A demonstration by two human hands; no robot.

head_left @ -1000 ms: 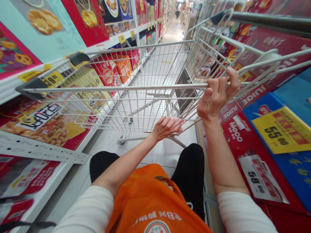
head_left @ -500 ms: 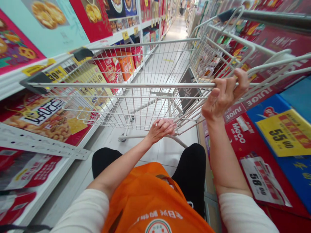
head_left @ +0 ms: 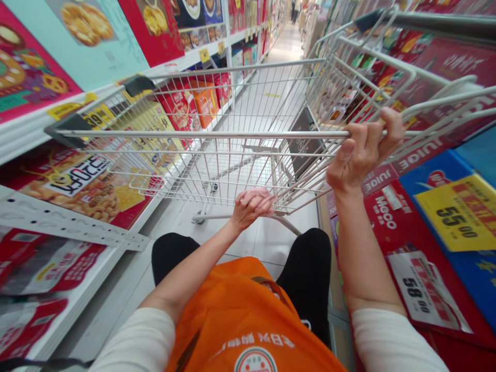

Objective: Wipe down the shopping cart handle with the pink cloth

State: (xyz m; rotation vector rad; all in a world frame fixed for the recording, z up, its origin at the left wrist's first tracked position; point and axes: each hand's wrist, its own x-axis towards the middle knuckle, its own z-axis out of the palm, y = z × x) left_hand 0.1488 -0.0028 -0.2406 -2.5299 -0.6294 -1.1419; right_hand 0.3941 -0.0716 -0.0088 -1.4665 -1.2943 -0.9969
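Observation:
A grey wire shopping cart stands side-on in front of me, its basket tilted in the view. My right hand is closed around the upper rim near the handle end, thumb towards me and fingers over the bars. Lower down, my left hand has its fingers curled at the basket's bottom edge, gripping the frame; the fingertips are partly hidden. Through the wires the basket shows no goods. A dark panel hangs at the handle end, and the dark handle bar crosses the upper right.
Shelves with boxed snacks and price tags line the left side. Stacked red cartons and a yellow price sign stand close on the right. White floor tiles run along the aisle towards distant people.
The shelves and the cart's upper rim have shifted slightly to the right in view. My right hand moves with the rim, while my left hand shifts slightly left. Both hands keep their hold.

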